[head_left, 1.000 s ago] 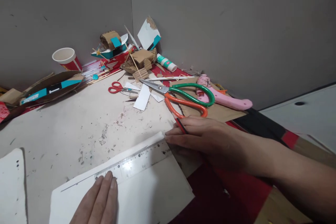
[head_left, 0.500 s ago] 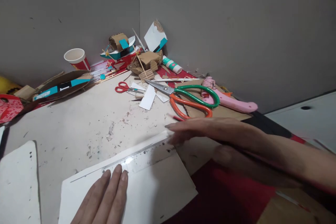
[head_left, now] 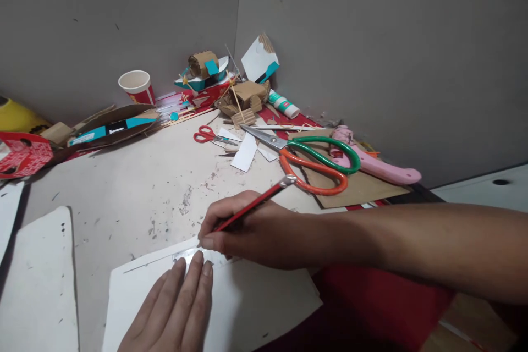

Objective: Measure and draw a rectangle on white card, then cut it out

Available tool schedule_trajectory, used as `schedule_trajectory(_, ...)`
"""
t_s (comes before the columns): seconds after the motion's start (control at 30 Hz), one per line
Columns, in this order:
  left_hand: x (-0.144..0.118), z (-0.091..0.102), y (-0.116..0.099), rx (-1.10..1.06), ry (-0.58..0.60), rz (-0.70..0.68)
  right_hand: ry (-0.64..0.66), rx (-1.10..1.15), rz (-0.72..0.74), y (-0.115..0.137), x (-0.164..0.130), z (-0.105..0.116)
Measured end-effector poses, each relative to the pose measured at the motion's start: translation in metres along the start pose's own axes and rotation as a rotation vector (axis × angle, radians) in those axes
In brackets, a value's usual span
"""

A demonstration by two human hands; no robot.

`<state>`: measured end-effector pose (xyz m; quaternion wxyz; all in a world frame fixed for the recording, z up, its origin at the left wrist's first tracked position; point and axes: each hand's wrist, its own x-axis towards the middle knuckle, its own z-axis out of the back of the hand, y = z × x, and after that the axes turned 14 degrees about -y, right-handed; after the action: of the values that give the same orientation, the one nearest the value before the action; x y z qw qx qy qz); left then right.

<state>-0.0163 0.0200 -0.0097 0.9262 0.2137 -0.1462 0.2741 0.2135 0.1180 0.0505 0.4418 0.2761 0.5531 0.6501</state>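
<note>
My right hand (head_left: 243, 231) grips a red and black pencil (head_left: 251, 207), its point down near the top edge of a white sheet of card (head_left: 264, 302). Under that hand and beside it, a clear ruler (head_left: 187, 256) lies along the card's far edge, partly hidden. My left hand (head_left: 177, 302) is laid flat with its fingertips on the ruler. A thin dark line runs on the card to the left of the ruler.
Big scissors (head_left: 301, 154) with green and orange handles lie beyond my right hand, near small red scissors (head_left: 210, 135) and paper scraps (head_left: 246, 152). A pink-handled tool (head_left: 383, 168), glue tube (head_left: 284, 104), paper cup (head_left: 136, 85) and cardboard models (head_left: 243, 99) stand behind. Another white piece (head_left: 39, 280) lies left.
My right hand has come left along the ruler and now sets the pencil near the card's edge by my left fingers. My left hand stays on the ruler. The view has shifted slightly.
</note>
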Motion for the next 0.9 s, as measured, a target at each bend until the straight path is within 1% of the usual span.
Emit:
schedule_trajectory(0.1, 0.001, 0.0, -0.002, 0.01, -0.008, -0.001, -0.028, -0.007, -0.089, -0.003, 0.007, -0.008)
schedule_trajectory(0.23, 0.001, -0.001, -0.003, 0.009, -0.011, -0.004, 0.002, 0.017, -0.17, -0.008, 0.015, -0.015)
schedule_trajectory(0.33, 0.001, -0.001, -0.004, 0.011, -0.014, 0.009, 0.0, -0.008, -0.157, -0.01, 0.02, -0.019)
schedule_trajectory(0.57, 0.002, 0.001, -0.002, -0.002, -0.013, 0.018, 0.004, -0.026, -0.072, -0.013, 0.027, -0.022)
schedule_trajectory(0.67, 0.003, 0.003, -0.002, -0.01, -0.025, 0.021, 0.027, 0.003, -0.096, -0.013, 0.028, -0.023)
schedule_trajectory(0.77, 0.003, 0.004, -0.003, -0.001, -0.023, 0.021, 0.032, 0.041, -0.162, -0.012, 0.028, -0.022)
schedule_trajectory(0.83, 0.004, 0.004, -0.003, 0.011, -0.015, 0.024, 0.029, 0.105, -0.191, -0.01, 0.027, -0.019)
schedule_trajectory(0.9, 0.004, 0.004, -0.003, 0.012, -0.008, 0.026, 0.02, 0.168, -0.172, -0.008, 0.025, -0.012)
